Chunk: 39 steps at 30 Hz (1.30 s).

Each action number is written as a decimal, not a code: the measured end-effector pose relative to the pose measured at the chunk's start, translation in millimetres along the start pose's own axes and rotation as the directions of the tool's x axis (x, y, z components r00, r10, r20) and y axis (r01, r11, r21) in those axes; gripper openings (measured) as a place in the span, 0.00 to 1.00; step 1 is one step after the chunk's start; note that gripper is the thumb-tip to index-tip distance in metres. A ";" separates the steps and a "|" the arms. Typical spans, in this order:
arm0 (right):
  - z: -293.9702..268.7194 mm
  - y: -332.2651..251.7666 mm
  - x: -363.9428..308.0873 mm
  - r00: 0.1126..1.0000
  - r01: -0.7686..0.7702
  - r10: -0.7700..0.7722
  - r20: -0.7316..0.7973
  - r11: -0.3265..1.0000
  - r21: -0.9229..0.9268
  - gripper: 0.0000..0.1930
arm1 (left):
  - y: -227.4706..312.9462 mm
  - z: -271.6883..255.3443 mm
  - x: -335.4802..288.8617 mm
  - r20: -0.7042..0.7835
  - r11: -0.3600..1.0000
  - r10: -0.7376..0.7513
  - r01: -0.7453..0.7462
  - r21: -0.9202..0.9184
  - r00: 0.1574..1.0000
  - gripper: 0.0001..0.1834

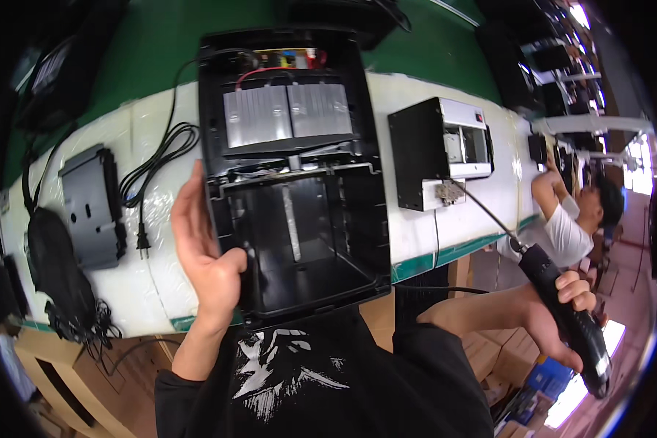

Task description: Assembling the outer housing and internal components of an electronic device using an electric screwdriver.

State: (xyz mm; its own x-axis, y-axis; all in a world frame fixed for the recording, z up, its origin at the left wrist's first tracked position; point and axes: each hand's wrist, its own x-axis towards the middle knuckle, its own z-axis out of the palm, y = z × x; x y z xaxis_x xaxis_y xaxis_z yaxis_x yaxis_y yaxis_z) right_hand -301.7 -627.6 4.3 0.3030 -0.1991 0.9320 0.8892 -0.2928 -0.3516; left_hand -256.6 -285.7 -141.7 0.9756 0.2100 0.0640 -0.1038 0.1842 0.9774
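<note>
An uncovered black casing (372,233) stands in front of me, its near part hollow. Two silver blocks (288,113) sit in its far part, with a red wire and a circuit board beyond them. My left hand (208,255) grips the casing's left wall, thumb over the rim and fingers along the outside. To the right, my right hand (555,339) is closed around a black electric screwdriver (546,277). The tool's long bit reaches a clump of small screws (448,193) on the front of a black-and-silver box (420,157); whether a screw sits on its tip I cannot tell.
A coiled black power cord (160,157), a dark flat panel (91,208) and a black bundle with cables (58,274) lie left on the white-covered bench (171,281). A green surface (434,51) runs behind. Cardboard boxes (102,379) stand below; another person (569,226) works at right.
</note>
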 end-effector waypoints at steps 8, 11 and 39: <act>-50.8 -6.8 -29.7 0.961 -0.075 0.025 -0.275 0.982 -0.171 0.39 | 1.9 1.6 0.9 -0.018 0.985 0.017 -0.014 0.170 1.000 0.50; -45.6 5.1 -35.6 0.963 -0.090 0.046 -0.266 0.984 -0.154 0.39 | 0.1 0.4 0.8 -0.005 0.980 0.027 -0.026 0.198 1.000 0.50; 32.2 99.9 28.3 0.838 -0.537 0.540 -0.080 0.790 -0.295 0.35 | -2.7 25.9 -14.2 -0.083 0.998 0.018 -0.013 0.062 0.996 0.48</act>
State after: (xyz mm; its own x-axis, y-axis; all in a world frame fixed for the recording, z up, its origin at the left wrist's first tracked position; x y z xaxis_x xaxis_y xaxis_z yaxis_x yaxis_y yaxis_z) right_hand -193.2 -632.3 -1.7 0.7065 -0.3994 0.5842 0.4387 -0.4006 -0.8044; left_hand -265.2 -314.1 -140.0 0.9542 0.2922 0.0645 -0.1039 0.1217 0.9871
